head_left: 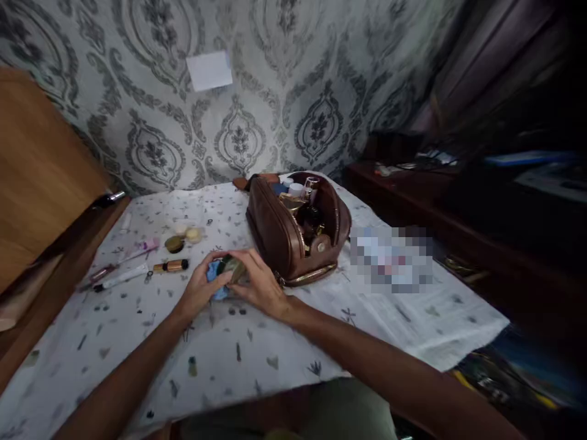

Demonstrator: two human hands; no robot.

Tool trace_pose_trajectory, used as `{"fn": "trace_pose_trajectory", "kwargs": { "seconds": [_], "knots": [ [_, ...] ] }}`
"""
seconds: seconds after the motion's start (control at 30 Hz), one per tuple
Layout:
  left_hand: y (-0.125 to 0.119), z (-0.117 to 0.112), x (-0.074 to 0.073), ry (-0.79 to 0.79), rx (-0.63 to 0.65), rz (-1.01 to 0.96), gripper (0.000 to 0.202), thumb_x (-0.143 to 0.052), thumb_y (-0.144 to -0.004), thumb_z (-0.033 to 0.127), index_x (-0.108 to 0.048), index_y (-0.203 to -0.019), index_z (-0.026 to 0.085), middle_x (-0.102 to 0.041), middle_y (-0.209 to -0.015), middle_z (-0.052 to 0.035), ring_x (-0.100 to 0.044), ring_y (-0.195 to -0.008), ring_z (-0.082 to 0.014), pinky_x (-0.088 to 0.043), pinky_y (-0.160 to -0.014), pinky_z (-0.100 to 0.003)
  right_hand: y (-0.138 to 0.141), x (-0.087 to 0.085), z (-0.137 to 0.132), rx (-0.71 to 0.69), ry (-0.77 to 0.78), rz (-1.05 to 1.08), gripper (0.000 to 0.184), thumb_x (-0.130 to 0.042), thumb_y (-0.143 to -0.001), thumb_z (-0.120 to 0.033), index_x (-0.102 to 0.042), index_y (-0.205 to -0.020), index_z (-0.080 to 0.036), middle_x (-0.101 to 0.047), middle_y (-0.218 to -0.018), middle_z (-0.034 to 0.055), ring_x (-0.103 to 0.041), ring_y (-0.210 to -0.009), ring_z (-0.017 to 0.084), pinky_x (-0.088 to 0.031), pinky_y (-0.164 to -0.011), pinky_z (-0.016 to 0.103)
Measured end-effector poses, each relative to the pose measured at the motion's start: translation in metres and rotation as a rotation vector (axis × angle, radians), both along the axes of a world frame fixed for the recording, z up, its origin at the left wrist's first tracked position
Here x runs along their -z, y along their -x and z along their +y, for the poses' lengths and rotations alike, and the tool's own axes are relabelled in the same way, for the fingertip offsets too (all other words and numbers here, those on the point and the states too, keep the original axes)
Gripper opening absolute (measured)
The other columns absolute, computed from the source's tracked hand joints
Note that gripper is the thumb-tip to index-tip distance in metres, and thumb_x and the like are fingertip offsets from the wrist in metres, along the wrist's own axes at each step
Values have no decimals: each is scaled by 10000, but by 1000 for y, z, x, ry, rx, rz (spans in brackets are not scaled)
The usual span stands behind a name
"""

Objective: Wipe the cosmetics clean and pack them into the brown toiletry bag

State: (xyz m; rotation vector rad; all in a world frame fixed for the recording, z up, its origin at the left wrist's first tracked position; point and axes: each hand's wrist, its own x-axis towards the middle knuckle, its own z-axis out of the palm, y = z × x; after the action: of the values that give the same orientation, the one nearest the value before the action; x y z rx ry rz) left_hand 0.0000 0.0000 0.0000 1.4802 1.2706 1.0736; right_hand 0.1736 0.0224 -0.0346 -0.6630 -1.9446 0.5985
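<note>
Both my hands meet at the middle of the table over a white patterned cloth (238,354). My left hand (199,290) grips a blue cloth (213,273). My right hand (261,284) closes round a small round olive-green compact (233,267) that touches the blue cloth. An open brown leather toiletry bag (277,235) stands just right of my hands, packed with bottles and jars.
Left of my hands lie a gold-and-black tube (172,266), a pink tube (140,249), a white pencil (121,278) and small round pots (183,238). A wooden headboard (36,171) rises on the left. A dark cluttered shelf (458,201) runs along the right.
</note>
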Motion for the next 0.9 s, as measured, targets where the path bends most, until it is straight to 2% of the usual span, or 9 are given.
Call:
{"fn": "trace_pose_trajectory", "kwargs": {
  "seconds": [0.13, 0.27, 0.4, 0.53, 0.67, 0.77, 0.9],
  "knots": [
    [5, 4, 3, -39, -42, 31, 502, -725, -752, 508, -584, -1125, 205, -675, -1091, -52, -667, -986, -247, -553, -814, -334, 0, -1, 5, -22, 16, -3, 621, -719, -843, -173, -465, -1407, -226, -566, -1268, 115, -567, -1214, 250, -493, -1040, 416],
    [5, 5, 5, -117, -114, 113, 468, -753, -701, 451, -600, -1071, 208, -687, -1007, -29, -667, -932, -237, -551, -808, -345, -1, -2, 5, -40, 51, 10, 558, -700, -869, -223, -490, -1386, -215, -596, -1218, 112, -599, -1139, 240, -518, -979, 396],
    [7, 5, 7, -201, -175, 207, 546, -800, -661, 433, -594, -1117, 215, -680, -1098, -43, -656, -1038, -261, -530, -903, -381, -2, -4, 5, -72, 75, 13, 524, -650, -887, -231, -492, -1385, -205, -610, -1221, 115, -599, -1154, 241, -502, -999, 405],
    [10, 4, 13, -292, -185, 287, 586, -800, -698, 433, -571, -1195, 221, -670, -1139, -52, -650, -1094, -266, -520, -934, -387, -2, -2, 6, -77, 127, 5, 676, -663, -832, -211, -424, -1463, -180, -563, -1300, 150, -544, -1239, 275, -466, -1060, 463],
    [14, 3, 15, -367, -169, 324, 554, -772, -756, 429, -553, -1221, 222, -670, -1170, -60, -656, -1108, -257, -537, -919, -370, 1, 4, 8, -117, 324, 106, 761, -690, -787, -217, -411, -1495, -208, -534, -1288, 131, -553, -1209, 268, -505, -1012, 458],
    [16, 1, 12, -417, -132, 324, 503, -718, -829, 418, -535, -1252, 219, -674, -1200, -69, -660, -1120, -244, -539, -937, -366, 2, 4, 8, -197, 520, 262, 653, -706, -803, -289, -514, -1423, -217, -535, -1291, 115, -568, -1208, 254, -512, -1003, 429],
    [16, -2, 7, -496, -111, 331, 393, -650, -898, 386, -549, -1231, 204, -692, -1198, -76, -665, -1125, -234, -537, -956, -360, 0, -4, 8, -284, 769, 438, 561, -789, -770, -400, -641, -1281, -220, -629, -1234, 74, -597, -1176, 224, -459, -1071, 415]
  ]
}}
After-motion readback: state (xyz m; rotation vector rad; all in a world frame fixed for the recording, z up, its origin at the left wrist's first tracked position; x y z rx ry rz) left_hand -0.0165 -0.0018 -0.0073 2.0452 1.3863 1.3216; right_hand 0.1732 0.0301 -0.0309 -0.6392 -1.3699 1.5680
